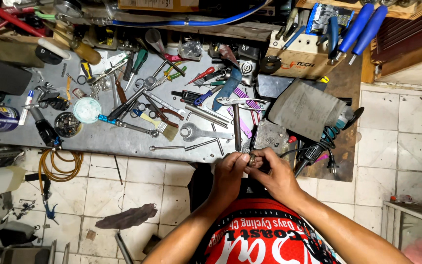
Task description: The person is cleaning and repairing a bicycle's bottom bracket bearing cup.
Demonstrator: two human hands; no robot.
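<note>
1. Hands meet just in front of the bench edge: the left hand point(229, 168) and the right hand point(274, 173) are drawn together around a small metal part point(252, 159), fingertips of both pinched on it from either side. It sits between the thumbs, raised clear of the bench, seemingly so it can be turned and looked at close up; what exactly it is stays too small to tell.

2. Just beyond the knuckles lies a hammer point(237, 122), its handle pointing back toward the person, within easy reach. Beside it rests a flat grey metal block point(271, 137).

3. To the right, a power tool with a black cord point(318, 146) lies on a wooden board, partly covered by a sheet of grey abrasive paper point(301, 108).

4. Left of the hammer, an open-ended spanner point(203, 133) and a loose steel rod point(174, 147) lie near the front edge of the grey workbench point(123, 142).

5. Farther back the bench is crowded with pliers, screwdrivers and scissors laid in no order; a round tin of small parts point(67, 124) stands at the left.

6. At the far edge, blue-handled screwdrivers point(362, 27) stand in a rack, and a blue hose point(191, 22) runs along the back.
</note>
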